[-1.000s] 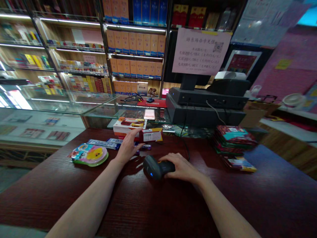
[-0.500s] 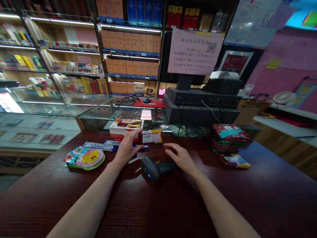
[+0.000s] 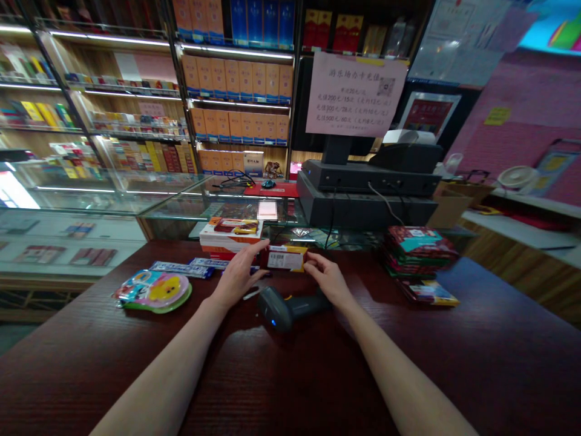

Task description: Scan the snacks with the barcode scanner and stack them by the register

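Observation:
A small red and yellow box (image 3: pixel 285 258) with a white barcode label is held between both my hands over the dark wooden counter (image 3: pixel 281 375). My left hand (image 3: pixel 236 280) grips its left end with thumb and fingers. At the box's right end, my right hand (image 3: pixel 327 280) pinches it with the fingertips. Just below the hands a black barcode scanner (image 3: pixel 284 309) lies on the counter with a blue light showing; neither hand touches it.
A stack of flat boxes (image 3: pixel 230 235) sits behind my left hand. Blue wrapped strips (image 3: pixel 181 268) and a round toy pack (image 3: pixel 153 289) lie to the left. A pile of red packets (image 3: pixel 420 249) is on the right. The till (image 3: pixel 365 192) stands behind, on glass cases.
My right hand let go of the scanner, left it lying on the counter, and moved up to the box's right end. My left hand stayed on the box.

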`<move>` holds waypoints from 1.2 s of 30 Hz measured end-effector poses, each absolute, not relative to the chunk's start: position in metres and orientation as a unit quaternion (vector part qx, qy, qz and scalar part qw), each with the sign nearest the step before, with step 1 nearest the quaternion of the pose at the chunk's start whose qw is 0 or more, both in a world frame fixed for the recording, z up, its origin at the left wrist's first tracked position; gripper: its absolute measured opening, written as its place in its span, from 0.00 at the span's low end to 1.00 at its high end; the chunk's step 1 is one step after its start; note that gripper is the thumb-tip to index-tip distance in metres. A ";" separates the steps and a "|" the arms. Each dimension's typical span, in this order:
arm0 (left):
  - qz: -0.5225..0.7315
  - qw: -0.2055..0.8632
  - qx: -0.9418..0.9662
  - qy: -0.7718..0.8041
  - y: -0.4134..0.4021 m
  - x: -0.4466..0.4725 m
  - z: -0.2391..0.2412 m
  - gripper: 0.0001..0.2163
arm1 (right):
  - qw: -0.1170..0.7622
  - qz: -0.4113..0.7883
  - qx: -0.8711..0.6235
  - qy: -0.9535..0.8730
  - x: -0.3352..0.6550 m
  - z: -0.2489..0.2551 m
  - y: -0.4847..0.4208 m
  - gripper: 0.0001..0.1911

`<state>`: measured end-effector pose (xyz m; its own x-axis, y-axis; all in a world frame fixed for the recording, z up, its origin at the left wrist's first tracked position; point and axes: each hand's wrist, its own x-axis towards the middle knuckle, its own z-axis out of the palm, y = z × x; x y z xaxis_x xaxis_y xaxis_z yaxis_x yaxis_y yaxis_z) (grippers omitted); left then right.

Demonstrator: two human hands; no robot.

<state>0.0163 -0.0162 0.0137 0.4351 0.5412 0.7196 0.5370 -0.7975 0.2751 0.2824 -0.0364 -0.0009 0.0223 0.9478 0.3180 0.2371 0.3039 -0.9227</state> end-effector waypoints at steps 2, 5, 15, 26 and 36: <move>0.422 0.011 0.848 0.322 -0.017 0.017 0.013 0.35 | 0.528 0.346 -0.475 -0.612 0.282 0.002 -0.038 0.20; 0.419 0.025 0.847 0.326 -0.018 0.018 0.013 0.36 | 0.526 0.360 -0.464 -0.615 0.281 0.007 -0.042 0.17; 0.425 0.096 0.789 0.433 -0.016 0.018 0.011 0.28 | 0.551 0.344 -0.459 -0.606 0.277 0.011 -0.047 0.14; 0.432 0.436 0.683 0.396 -0.017 0.029 0.021 0.26 | 0.560 0.226 -0.485 -0.633 0.279 0.010 -0.052 0.12; 0.430 0.519 0.605 0.425 -0.025 0.019 0.036 0.34 | 0.564 0.136 -0.452 -0.677 0.281 0.012 -0.055 0.09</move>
